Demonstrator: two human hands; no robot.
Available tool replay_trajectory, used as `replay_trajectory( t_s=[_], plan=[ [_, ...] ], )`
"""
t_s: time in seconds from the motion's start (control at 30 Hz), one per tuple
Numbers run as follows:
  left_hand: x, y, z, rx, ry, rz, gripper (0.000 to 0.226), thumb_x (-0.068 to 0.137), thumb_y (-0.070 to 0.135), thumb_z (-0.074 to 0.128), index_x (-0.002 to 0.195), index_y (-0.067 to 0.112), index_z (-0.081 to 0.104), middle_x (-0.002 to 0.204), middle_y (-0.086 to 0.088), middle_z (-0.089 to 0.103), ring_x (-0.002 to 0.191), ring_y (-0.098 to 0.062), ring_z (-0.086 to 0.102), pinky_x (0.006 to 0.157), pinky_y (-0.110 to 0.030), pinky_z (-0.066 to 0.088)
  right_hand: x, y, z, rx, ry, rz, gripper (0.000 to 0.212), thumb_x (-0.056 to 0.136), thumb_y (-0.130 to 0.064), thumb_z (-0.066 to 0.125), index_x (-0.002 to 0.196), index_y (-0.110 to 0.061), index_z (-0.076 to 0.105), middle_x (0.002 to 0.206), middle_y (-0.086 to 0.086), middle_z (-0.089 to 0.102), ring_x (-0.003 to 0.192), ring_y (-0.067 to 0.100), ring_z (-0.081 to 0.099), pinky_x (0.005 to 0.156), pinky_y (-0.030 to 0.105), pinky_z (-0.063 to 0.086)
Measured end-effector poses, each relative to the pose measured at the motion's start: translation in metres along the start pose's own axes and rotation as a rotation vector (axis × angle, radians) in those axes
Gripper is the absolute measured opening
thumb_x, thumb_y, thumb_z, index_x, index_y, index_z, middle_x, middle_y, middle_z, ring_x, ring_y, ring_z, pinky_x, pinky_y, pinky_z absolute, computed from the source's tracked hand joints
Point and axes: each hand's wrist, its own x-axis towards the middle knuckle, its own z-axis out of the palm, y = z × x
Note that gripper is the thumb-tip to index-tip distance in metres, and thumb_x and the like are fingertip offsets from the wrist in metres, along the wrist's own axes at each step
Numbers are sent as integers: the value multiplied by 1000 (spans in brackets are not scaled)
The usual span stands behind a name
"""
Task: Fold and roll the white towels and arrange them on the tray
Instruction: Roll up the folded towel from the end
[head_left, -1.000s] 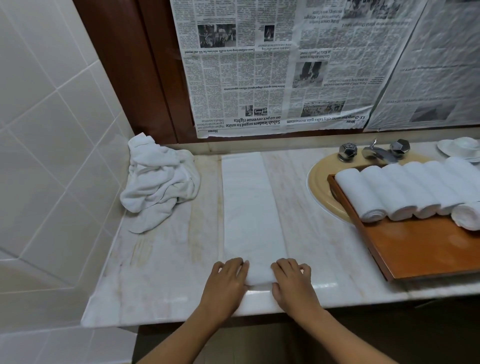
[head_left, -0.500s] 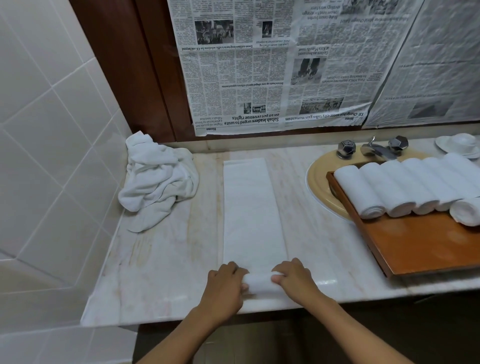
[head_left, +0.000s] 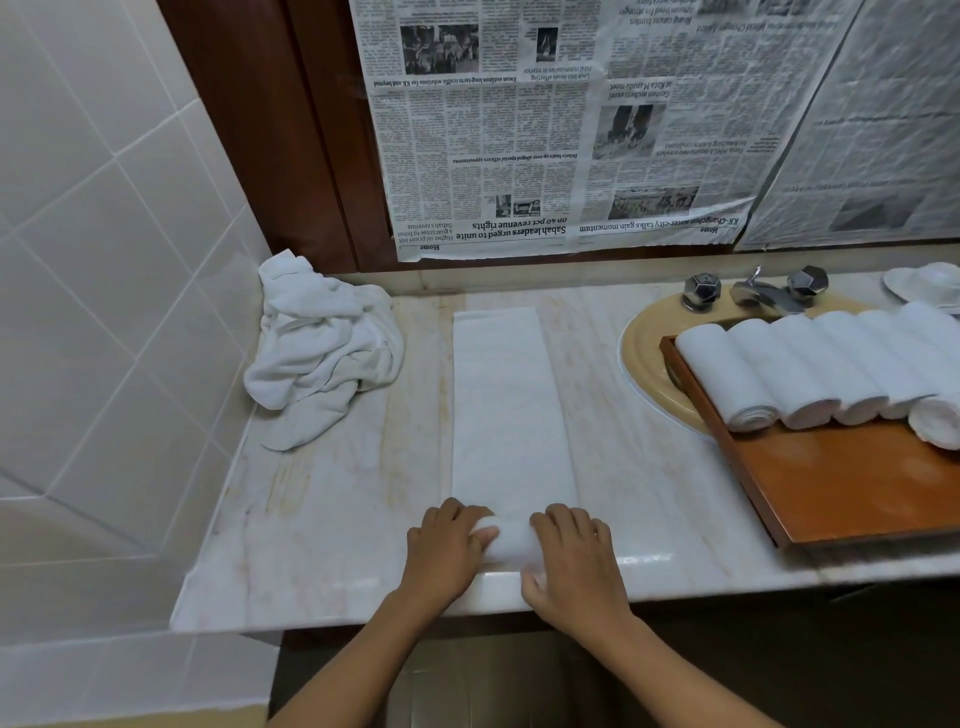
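I am rolling up the long folded white towel (head_left: 511, 415), its near end flat a second ago, with left hand (head_left: 447, 551) and right hand (head_left: 571, 561) grip clamped on it.

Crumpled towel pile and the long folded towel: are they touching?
Apart. The head view shows a strip of marble counter between the crumpled towel pile and the long folded towel.

marble counter (head_left: 322, 519) | folded towel (head_left: 509, 405) centre | crumpled towels (head_left: 322, 348) left | tray (head_left: 857, 483) right

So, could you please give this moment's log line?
phase: rolling folded towel; left hand: grips roll; right hand: grips roll; tray: rolled towels
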Motion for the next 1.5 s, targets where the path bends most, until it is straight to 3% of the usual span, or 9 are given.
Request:
replay_trajectory(
  t_s=[0.37,0.5,0.6,0.77,0.83,0.93,1.1,1.3,1.5],
  plan=[
    [-2,11,1,26,118,-234,41,100,56,27,120,37,58,121,9,56,113,-15,48,92,-38,25,15,10,-3,-51,-87,-17,54,45,-30,95,91,-20,69,87,-5,62,75,16,61,70,29,52],
    [-9,7,1,85,134,-259,45,100,54,25,118,34,60,114,8,61,109,-16,51,90,-38,27,15,10,-13,6,-205,-89,44,88,-34,69,127,-18,59,122,-3,57,110,18,52,95,29,36],
    [-19,3,4,150,194,-268,40,100,53,29,116,35,61,117,7,55,110,-14,49,94,-37,27,16,11,-14,97,-269,-70,45,97,-37,57,138,-20,52,132,-3,53,118,16,46,100,26,31],
    [-30,-2,10,171,448,133,15,80,28,71,95,30,70,103,6,62,91,-16,61,80,-35,42,28,7,-18,190,-376,69,44,97,-35,58,138,-20,54,131,0,54,118,19,49,104,29,36],
    [-37,-3,18,239,486,358,18,82,32,61,94,25,73,98,5,65,86,-15,63,72,-32,49,34,6,-20,234,-413,143,45,95,-36,59,138,-21,54,135,-1,53,122,19,48,105,31,34],
    [-41,-6,29,269,480,459,38,88,37,51,108,12,71,107,-4,68,94,-20,64,75,-32,54,29,-3,-19,117,-305,191,45,93,-40,61,135,-28,53,134,-5,51,124,18,42,101,34,32],
    [-25,-9,33,267,398,424,44,77,26,80,115,6,69,108,-10,70,95,-25,68,80,-34,56,-4,-14,0,-91,29,25,45,63,-33,86,101,-19,66,100,0,60,88,22,57,70,36,47],
    [-9,-11,16,236,316,345,40,79,38,78,114,20,71,98,-2,72,85,-20,68,76,-32,55,1,5,8,-91,24,10,62,54,-29,94,108,-17,68,101,1,65,88,24,62,70,38,50],
    [-7,-10,8,238,176,267,38,101,46,34,131,33,54,117,5,61,102,-19,55,87,-31,40,12,9,-11,144,-165,54,41,98,-36,54,138,-28,49,135,-9,50,121,14,44,98,28,29]
  ],
)
